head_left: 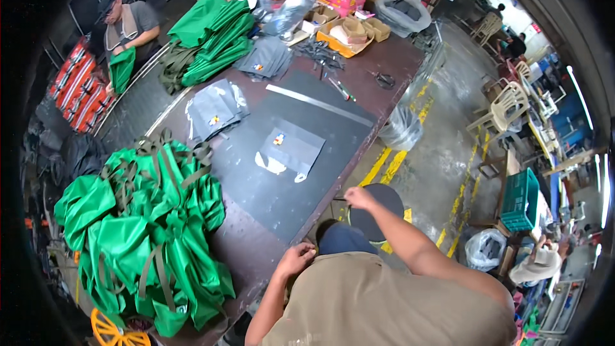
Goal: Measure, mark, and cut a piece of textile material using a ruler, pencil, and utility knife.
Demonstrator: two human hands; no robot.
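Note:
My left hand [296, 259] rests with curled fingers at the near edge of the brown work table [256, 253]. My right hand [359, 198] is at the same edge further along, fingers bent. A thin dark sliver shows at its fingertips, too small to name. Both hands are beside the dark mat [282, 192] on the table. A flat grey fabric piece [291, 150] with a small coloured label lies on the mat, apart from both hands. A big pile of green bags with olive straps [147, 230] sits to the left of my left hand.
More green fabric [214, 38], grey fabric stacks [214, 109], a long metal ruler [320, 106] and scissors [384, 80] lie further back. Another person [125, 25] holds green fabric at the far left. A clear plastic bag [400, 128] hangs off the table; a green crate [519, 198] and plastic chairs [506, 109] stand to the right.

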